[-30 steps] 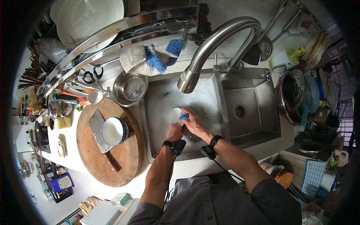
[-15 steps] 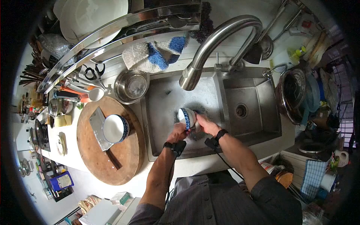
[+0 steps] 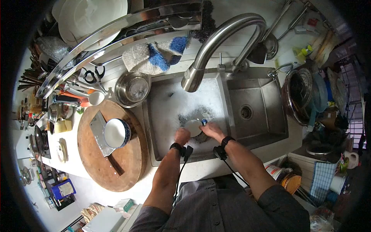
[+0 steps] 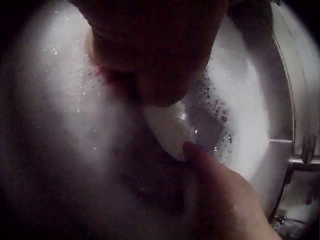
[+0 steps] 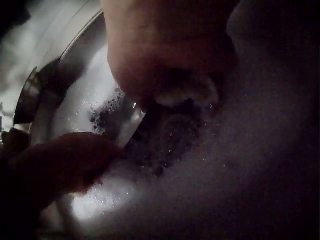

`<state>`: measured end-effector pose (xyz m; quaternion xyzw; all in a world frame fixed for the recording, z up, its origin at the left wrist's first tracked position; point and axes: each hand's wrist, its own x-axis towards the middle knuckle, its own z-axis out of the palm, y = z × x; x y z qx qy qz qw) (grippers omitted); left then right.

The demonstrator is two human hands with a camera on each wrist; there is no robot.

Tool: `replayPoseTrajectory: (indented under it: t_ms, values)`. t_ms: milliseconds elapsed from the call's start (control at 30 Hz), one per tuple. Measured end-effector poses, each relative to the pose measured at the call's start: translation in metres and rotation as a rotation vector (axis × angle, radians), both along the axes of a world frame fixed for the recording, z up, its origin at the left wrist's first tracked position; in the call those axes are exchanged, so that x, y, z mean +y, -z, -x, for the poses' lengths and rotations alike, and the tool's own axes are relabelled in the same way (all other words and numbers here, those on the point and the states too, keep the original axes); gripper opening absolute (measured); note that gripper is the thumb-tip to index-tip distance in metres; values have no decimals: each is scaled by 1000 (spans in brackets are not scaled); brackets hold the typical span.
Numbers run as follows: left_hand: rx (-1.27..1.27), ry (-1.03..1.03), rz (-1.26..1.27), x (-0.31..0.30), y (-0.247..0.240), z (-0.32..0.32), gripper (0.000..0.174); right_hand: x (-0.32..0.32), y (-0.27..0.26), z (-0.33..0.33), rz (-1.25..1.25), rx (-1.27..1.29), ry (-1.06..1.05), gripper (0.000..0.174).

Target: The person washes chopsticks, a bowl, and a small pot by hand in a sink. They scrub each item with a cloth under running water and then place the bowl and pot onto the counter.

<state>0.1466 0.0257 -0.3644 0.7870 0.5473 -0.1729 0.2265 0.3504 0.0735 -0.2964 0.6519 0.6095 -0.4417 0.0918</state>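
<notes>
A white bowl (image 3: pixel 193 128) is held low in the foamy left basin (image 3: pixel 162 87) of the sink. My left hand (image 3: pixel 182 136) grips its left side; in the left wrist view, the bowl (image 4: pixel 171 131) shows below that hand (image 4: pixel 155 55). On the bowl's right side is my right hand (image 3: pixel 212 130), curled at the rim, with a small blue patch by its fingertips that I cannot identify. The right wrist view is dark: something pale lies under the right hand's (image 5: pixel 170 50) curled fingers, and my left hand (image 5: pixel 65 162) is at the left.
A steel faucet (image 3: pixel 220 33) arches over the sink. Left of the basin, a round board (image 3: pixel 91 154) bears a cleaver (image 3: pixel 101 135) and a blue-patterned bowl (image 3: pixel 115 133). A steel pot (image 3: pixel 133 89) stands near the basin's back left corner, below a cloth (image 3: pixel 148 58).
The bowl was tilted with its blue-patterned side showing half a second ago; now its white surface faces up. The hands have moved slightly apart around it, and the right has shifted a little right.
</notes>
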Motion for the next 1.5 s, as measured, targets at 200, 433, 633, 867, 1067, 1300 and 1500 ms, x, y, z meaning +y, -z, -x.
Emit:
replayPoseTrajectory:
  t_ms: [200, 433, 633, 867, 1067, 1300, 1500]
  values:
    - [-284, 16, 126, -5, 19, 6, 17, -11, -25, -6, 75, 9, 47, 64]
    - [-224, -265, 247, -1, -15, -4, 21, 1, -47, -5, -16, 140, -6, 70]
    - [-1221, -1460, 242, 3, -33, -17, 39, 1, -75, 3, -122, 185, -62, 68]
    - [-1514, -1415, 72, -10, -59, -27, 36, -12, -65, 5, -228, 171, -118, 56]
    - [-1703, -1396, 57, -13, -109, -29, 36, -23, -74, 7, -666, 88, -71, 47]
    - [-1772, -1178, -63, -9, -127, -21, 27, -20, -115, 2, -836, 244, -247, 24]
    - [-1841, -1100, -114, -17, -149, -26, 31, -11, -117, 0, -883, 318, -282, 20]
